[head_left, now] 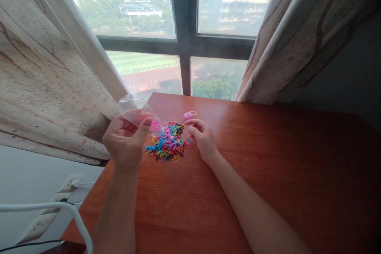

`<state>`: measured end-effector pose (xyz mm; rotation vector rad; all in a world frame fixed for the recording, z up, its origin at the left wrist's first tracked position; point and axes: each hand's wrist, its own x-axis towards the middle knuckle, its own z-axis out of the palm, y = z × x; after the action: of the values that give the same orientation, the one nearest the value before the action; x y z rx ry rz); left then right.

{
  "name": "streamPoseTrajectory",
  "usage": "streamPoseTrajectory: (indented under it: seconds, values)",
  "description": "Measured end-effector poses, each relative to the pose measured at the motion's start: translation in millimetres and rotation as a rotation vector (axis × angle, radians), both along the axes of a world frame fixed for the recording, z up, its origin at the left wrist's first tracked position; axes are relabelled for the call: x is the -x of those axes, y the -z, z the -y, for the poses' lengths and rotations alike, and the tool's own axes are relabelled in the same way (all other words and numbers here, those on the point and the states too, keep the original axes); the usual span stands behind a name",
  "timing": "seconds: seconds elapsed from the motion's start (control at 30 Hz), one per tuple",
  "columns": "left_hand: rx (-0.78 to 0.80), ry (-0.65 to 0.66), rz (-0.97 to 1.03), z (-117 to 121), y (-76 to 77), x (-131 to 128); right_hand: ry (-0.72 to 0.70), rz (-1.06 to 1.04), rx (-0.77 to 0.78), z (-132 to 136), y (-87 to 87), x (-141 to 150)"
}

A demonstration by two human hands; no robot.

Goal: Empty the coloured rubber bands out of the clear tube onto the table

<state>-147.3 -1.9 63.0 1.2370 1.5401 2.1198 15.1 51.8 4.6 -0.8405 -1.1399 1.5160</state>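
My left hand [127, 139] is wrapped round a clear plastic jar [135, 108], tilted so that its lower end points down and right over the pile. Something bright pink [155, 126] shows inside that end. Below it, a loose heap of small rubber bands [169, 143] in blue, pink, yellow, red and black lies on the wooden table. At the heap's right edge is my right hand [202, 138], its thumb and forefinger pinched together; what they hold, if anything, is too small to make out. Just behind those fingers sits a pink lid [188, 116] with a loop.
The reddish-brown table [238, 174] reaches to the window [184, 47]. Patterned curtains hang on the left [59, 67] and right [285, 47]. Wall sockets [40, 224] and a white cable [76, 214] are at the lower left, beside the table's left edge.
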Motion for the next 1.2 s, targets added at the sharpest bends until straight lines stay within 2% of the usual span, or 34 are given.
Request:
streamPoseTrajectory:
  seconds: [0.13, 0.33, 0.53, 0.7, 0.77, 0.93, 1.07, 1.2]
  values:
    - [0.042, 0.054, 0.033, -3.1, 1.8, 1.2, -0.015, 0.012, -0.006, -0.2, 2.9, 0.7]
    - [0.039, 0.135, 0.328, -5.2, -0.6, 1.7, -0.08, 0.04, -0.057, 8.4, -1.9, 3.9]
    - [0.1, 0.269, 0.501, -5.8, 0.0, -4.5, -0.322, 0.034, -0.209, 28.9, -3.7, 14.3]
    - [0.221, 0.466, 0.537, -4.7, 2.6, -21.3, -0.495, -0.058, -0.198, 36.4, -3.1, 21.1]
    - [0.206, 0.459, 0.533, -5.2, 2.5, -23.1, -0.518, -0.128, -0.155, 35.2, -3.8, 21.1]
    - [0.086, 0.249, 0.559, -8.1, 0.3, -7.1, -0.403, -0.214, -0.066, 26.3, -7.1, 13.3]
    - [0.065, 0.212, 0.501, -9.4, 0.0, 1.6, -0.244, -0.144, -0.076, 18.5, -8.3, 6.3]
    - [0.068, 0.171, 0.318, -8.7, 3.3, 0.4, -0.153, -0.097, -0.089, 13.8, -6.9, 4.6]
